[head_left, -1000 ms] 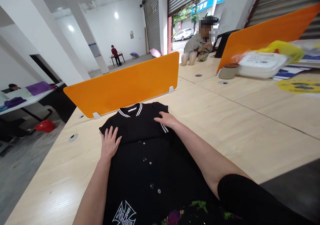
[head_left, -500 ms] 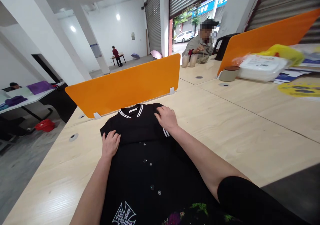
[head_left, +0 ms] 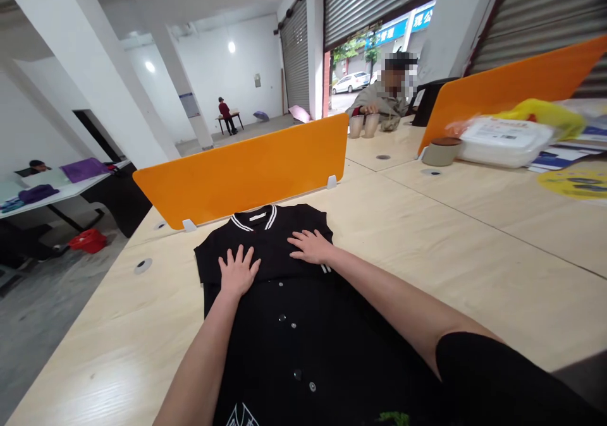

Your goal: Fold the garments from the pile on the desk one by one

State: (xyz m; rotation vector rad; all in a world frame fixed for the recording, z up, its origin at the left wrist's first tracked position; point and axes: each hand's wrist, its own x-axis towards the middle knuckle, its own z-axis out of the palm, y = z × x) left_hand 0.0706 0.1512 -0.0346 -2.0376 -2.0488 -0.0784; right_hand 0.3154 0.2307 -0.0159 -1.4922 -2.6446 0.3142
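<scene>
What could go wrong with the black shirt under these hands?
The collar of the black shirt lies close to the orange divider, so pushing the shirt forward might crumple it there. The left hand and right hand are spread flat on the fabric; uneven pressure could shift or wrinkle it.

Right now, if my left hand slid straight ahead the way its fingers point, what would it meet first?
Your left hand would likely meet the striped collar of the black shirt first. Beyond it stands the orange divider, though the gap is hard to judge.
</scene>
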